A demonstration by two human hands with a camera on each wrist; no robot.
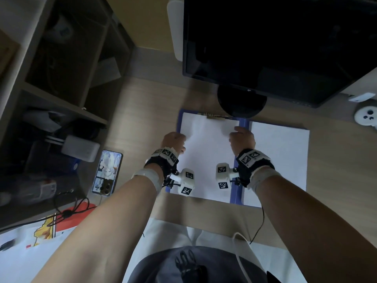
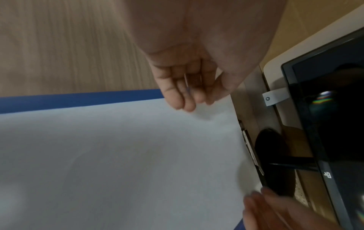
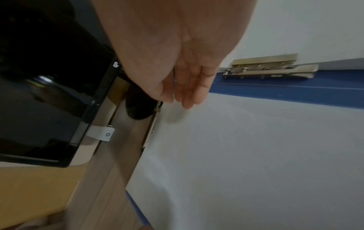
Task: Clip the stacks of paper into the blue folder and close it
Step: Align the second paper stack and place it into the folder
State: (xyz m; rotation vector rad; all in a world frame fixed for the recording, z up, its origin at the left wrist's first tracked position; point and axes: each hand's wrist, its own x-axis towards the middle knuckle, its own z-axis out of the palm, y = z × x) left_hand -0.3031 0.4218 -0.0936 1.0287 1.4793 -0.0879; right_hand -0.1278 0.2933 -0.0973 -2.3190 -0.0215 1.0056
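Note:
The blue folder (image 1: 239, 193) lies open on the desk. One white paper stack (image 1: 206, 160) fills its left half, and a second stack (image 1: 279, 158) lies on the right half. A metal clip (image 1: 216, 116) sits at the far edge of the left stack. Another metal clip (image 3: 271, 68) lies along the blue spine (image 3: 295, 90). My left hand (image 1: 174, 140) is at the left stack's left edge, its fingers (image 2: 185, 99) loosely curled down onto the paper (image 2: 118, 155). My right hand (image 1: 242, 139) is at the same stack's right edge by the spine, with near-straight fingers (image 3: 187, 96) holding nothing.
A black monitor (image 1: 275, 43) on a round foot (image 1: 240, 103) stands just beyond the folder. A phone (image 1: 107, 172) lies to the left, beside a shelf unit (image 1: 53, 88) with clutter. A white controller (image 1: 366, 116) sits at the far right. Cables trail near my lap.

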